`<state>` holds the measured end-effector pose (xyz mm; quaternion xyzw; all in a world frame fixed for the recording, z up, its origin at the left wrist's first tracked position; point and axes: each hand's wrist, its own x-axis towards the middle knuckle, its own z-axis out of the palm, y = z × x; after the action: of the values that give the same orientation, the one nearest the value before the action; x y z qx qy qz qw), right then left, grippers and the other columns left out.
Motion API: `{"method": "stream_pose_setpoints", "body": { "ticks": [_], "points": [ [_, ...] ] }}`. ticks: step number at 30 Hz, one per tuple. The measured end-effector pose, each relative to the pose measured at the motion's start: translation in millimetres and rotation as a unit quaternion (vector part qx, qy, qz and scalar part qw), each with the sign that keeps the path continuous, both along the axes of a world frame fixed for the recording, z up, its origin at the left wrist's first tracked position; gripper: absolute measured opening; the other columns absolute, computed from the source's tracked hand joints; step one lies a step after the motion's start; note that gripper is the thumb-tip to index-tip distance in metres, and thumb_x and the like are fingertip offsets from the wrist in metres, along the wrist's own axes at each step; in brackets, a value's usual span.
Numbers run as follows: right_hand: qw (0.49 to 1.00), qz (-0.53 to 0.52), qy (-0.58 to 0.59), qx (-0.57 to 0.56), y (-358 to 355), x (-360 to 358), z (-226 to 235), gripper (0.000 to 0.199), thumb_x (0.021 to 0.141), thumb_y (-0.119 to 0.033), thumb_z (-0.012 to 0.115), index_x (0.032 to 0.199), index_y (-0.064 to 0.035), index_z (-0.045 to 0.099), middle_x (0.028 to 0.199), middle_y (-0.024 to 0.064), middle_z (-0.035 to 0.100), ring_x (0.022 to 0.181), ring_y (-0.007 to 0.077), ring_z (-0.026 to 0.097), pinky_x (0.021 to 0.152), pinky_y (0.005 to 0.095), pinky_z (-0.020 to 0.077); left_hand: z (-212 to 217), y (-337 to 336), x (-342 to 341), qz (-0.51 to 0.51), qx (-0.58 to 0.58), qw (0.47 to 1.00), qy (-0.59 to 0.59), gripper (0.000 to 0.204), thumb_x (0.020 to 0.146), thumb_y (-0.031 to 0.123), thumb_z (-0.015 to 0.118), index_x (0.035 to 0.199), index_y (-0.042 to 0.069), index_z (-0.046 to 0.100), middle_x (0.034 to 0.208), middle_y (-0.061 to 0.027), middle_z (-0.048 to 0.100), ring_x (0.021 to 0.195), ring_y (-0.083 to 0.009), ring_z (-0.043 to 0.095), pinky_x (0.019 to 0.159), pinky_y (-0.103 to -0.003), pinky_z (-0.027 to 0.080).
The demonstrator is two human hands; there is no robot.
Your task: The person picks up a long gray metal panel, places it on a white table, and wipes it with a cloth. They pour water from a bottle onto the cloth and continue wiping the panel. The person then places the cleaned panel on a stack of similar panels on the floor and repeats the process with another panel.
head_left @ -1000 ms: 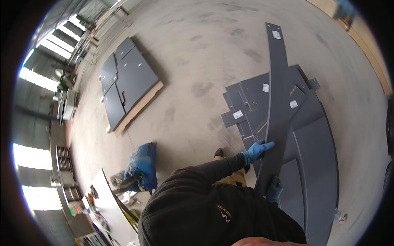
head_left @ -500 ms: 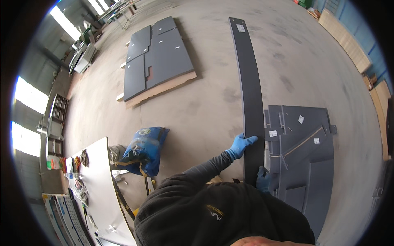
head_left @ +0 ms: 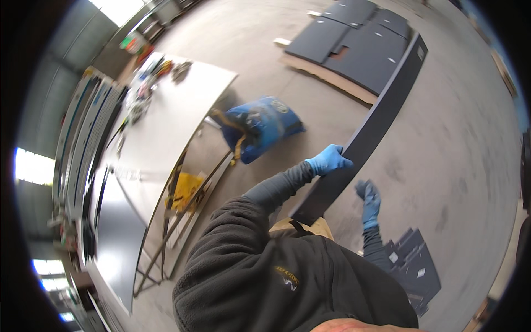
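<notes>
A long, narrow dark grey panel [head_left: 369, 133] slants from near my body up to the far right. My left hand [head_left: 331, 160], in a blue glove, grips its left edge with the thumb lying over the face. To the right of the panel is my right hand [head_left: 370, 203], also gloved in blue. It is apart from the panel, its fingers loosely bent and slightly apart, and nothing shows in them. The panel's far end, with a white label, overlaps the view of a stack of dark grey panels [head_left: 310, 41] on the floor.
At left stands a white-topped table [head_left: 182, 105] on a metal frame, with tools and bags along its far side. A blue sack [head_left: 268, 124] sits beside it. More dark grey parts [head_left: 412, 265] lie on the floor at lower right. Boards [head_left: 83, 138] lean behind the table.
My view and body have turned left. The panel has swung with my left hand and now slants over toward the table side. My right hand has come off the panel's right edge.
</notes>
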<state>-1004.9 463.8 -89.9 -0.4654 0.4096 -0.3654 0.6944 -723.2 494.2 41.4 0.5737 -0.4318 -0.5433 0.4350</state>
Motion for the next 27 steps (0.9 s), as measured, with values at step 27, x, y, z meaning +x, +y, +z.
{"method": "stream_pose_setpoints", "body": {
  "ticks": [27],
  "points": [
    [0.969, 0.153, -0.008, 0.193, 214, 633, 25, 0.041, 0.102, -0.030, 0.074, 0.133, -0.0033, 0.068, 0.123, 0.0065, 0.073, 0.108, 0.0202, 0.071, 0.093, 0.0373, 0.0611, -28, 705, 268, 0.493, 0.321, 0.768, -0.254, 0.075, 0.093, 0.055, 0.073, 0.144, 0.000, 0.062, 0.144, -0.0205, 0.065, 0.136, -0.0316, 0.061, 0.113, -0.040, 0.047]
  ]
}}
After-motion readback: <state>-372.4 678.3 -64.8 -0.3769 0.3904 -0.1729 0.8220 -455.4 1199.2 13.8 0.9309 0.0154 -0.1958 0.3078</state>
